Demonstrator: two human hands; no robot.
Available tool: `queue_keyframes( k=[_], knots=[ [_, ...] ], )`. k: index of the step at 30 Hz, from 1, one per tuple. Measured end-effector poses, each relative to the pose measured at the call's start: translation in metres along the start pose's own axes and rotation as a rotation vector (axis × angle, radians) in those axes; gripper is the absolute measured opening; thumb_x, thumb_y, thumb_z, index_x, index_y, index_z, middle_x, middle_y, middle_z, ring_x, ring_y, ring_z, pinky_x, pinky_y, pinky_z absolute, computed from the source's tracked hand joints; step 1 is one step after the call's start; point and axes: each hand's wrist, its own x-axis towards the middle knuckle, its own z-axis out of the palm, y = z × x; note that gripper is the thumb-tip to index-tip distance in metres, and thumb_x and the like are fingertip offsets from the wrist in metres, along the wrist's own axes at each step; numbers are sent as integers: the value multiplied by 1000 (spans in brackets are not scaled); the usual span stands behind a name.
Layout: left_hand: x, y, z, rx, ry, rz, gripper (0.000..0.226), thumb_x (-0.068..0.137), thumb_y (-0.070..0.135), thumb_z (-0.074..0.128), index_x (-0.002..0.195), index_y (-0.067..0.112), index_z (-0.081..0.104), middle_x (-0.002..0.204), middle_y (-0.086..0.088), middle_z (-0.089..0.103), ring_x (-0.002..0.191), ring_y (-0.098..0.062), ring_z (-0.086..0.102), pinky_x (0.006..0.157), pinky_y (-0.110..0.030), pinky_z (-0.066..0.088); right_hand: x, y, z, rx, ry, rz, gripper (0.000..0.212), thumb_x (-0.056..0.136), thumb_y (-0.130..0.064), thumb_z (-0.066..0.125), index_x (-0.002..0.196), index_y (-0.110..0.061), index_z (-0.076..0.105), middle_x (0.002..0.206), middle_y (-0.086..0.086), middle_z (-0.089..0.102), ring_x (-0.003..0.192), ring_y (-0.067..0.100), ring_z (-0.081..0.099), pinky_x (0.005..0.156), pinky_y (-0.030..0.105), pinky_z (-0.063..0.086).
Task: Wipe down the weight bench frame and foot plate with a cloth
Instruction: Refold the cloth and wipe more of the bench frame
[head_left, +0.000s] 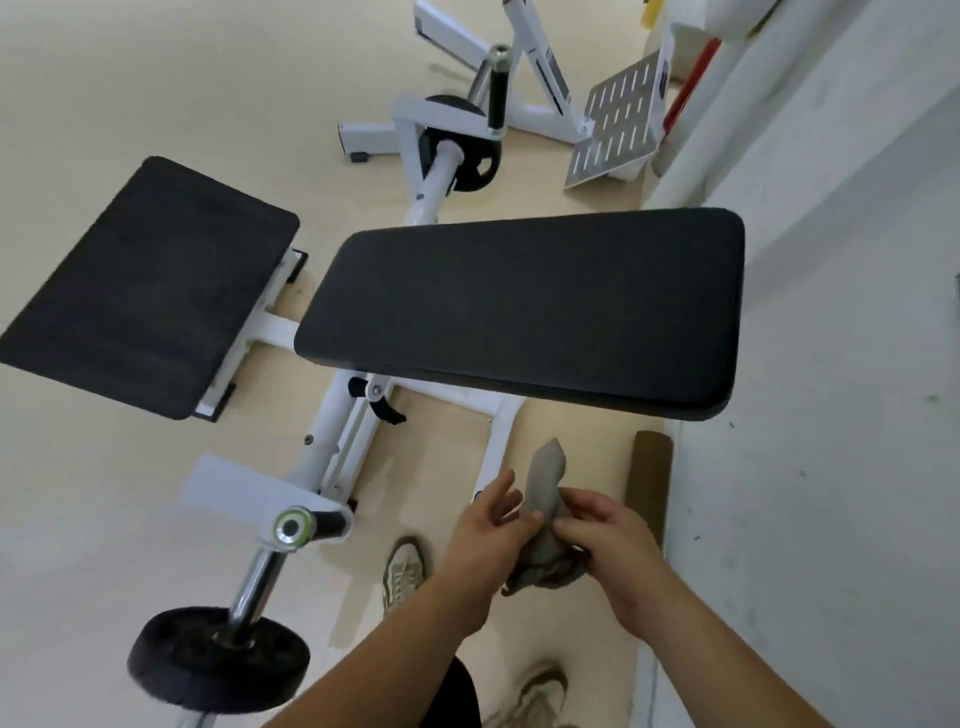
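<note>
Right hand (608, 545): fingers curled, pinching grey cloth (545, 483) at mid-length. Left hand (483, 535): fingers loosely spread, one tip touching cloth; cannot tell whether it grips. Cloth top end sticks up past fingertips, bunched lower end hangs between palms. White bench frame (332, 441) just beyond left fingertips. Black pad (519, 312) farther ahead of fingers. Slotted foot plate (618, 119) well beyond pad, far from both hands.

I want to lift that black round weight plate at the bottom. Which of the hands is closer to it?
The left hand. It is right of the black round weight plate and higher in view; the right hand, pinching the grey cloth, sits even farther right.
</note>
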Motion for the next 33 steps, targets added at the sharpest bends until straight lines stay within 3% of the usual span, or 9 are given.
queue_keyframes(
  k=[3, 5, 8, 12, 16, 19, 22, 29, 33],
  knots=[
    [-52, 28, -9, 87, -43, 44, 73, 89, 19, 80, 151, 33, 43, 135, 7, 64, 119, -14, 66, 99, -37, 58, -39, -32, 12, -112, -55, -36, 22, 88, -6, 68, 106, -18, 74, 101, 8, 77, 105, 32, 69, 95, 55, 57],
    [-81, 39, -16, 118, -81, 97, 58, 86, 16, 82, 133, 37, 56, 124, 5, 71, 112, -14, 69, 94, -35, 60, -59, -45, 24, -165, -92, -60, 10, 90, -19, 70, 98, -15, 74, 99, 12, 73, 103, 36, 67, 94, 58, 55],
    [-118, 53, -32, 181, 28, 202, 38, 82, 15, 84, 116, 27, 71, 106, 3, 77, 101, -15, 73, 86, -34, 62, -82, -63, 49, -219, -88, -126, 14, 94, -23, 69, 96, -9, 71, 96, 15, 72, 100, 36, 67, 92, 57, 55],
    [-162, 65, -67, 262, 220, 249, 19, 83, 23, 84, 91, 12, 70, 78, 3, 71, 70, -2, 66, 63, -18, 55, -111, -73, 87, -294, -38, -233, 9, 95, -18, 70, 92, -9, 69, 86, 8, 73, 91, 28, 69, 84, 43, 59],
    [-195, 72, -128, 235, 256, 285, 21, 87, 27, 80, 78, 13, 67, 77, 2, 67, 75, -8, 63, 64, -19, 49, -130, -85, 143, -330, -15, -328, 7, 95, -15, 70, 95, -8, 68, 84, 8, 75, 78, 17, 69, 68, 26, 56],
    [-217, 82, -191, 311, 267, 291, 27, 90, 34, 76, 86, 9, 67, 84, -2, 72, 77, -10, 67, 64, -16, 50, -142, -87, 207, -365, -43, -375, 10, 95, -24, 71, 94, -16, 66, 85, 4, 75, 79, 15, 70, 68, 30, 55],
    [-236, 97, -270, 412, 283, 327, 25, 90, 44, 73, 89, 19, 69, 88, 5, 73, 83, -9, 70, 68, -19, 54, -153, -84, 284, -434, -60, -443, 16, 96, -34, 68, 89, -21, 63, 82, -3, 74, 77, 9, 69, 67, 26, 50],
    [-272, 133, -428, 435, 255, 309, 8, 92, 20, 73, 86, 16, 69, 82, -6, 72, 68, -8, 63, 65, -28, 54, -170, -75, 435, -260, 104, -403, 13, 97, -26, 69, 89, -17, 64, 80, -1, 71, 79, 12, 68, 71, 24, 52],
    [-279, 158, -471, 473, 251, 329, 8, 94, 18, 71, 87, 15, 69, 80, -1, 72, 66, -2, 62, 60, -17, 52, -179, -90, 478, -195, 147, -410, 16, 95, -24, 72, 87, -13, 65, 80, 5, 72, 79, 22, 70, 69, 28, 58]
  ],
)
